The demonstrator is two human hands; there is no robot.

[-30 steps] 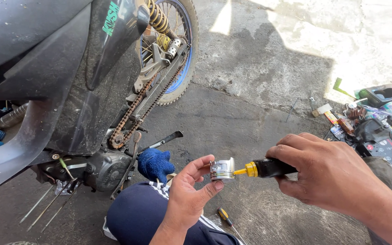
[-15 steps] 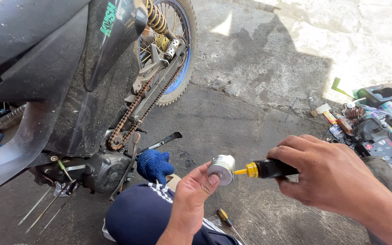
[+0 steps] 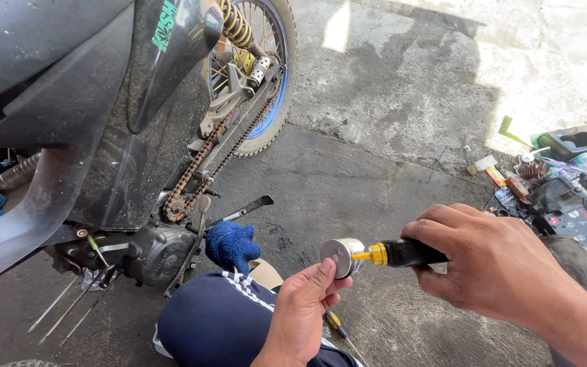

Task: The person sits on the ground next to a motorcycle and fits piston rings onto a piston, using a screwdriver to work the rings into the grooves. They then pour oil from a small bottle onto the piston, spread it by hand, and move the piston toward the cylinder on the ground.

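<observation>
Right hand (image 3: 504, 272) closed around a black screwdriver (image 3: 402, 253), tip set into a small round metal part (image 3: 342, 257). Left hand (image 3: 304, 309) pinches that part between thumb and fingers, over the knee. Part is off the motorcycle (image 3: 137, 136); refitting not begun. Loose tools (image 3: 558, 183) on concrete floor (image 3: 375, 136).

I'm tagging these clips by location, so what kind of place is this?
Probably an outdoor or roadside motorcycle repair spot: a motorcycle with its chain exposed stands on bare concrete, and tools and parts lie scattered on the ground.
</observation>
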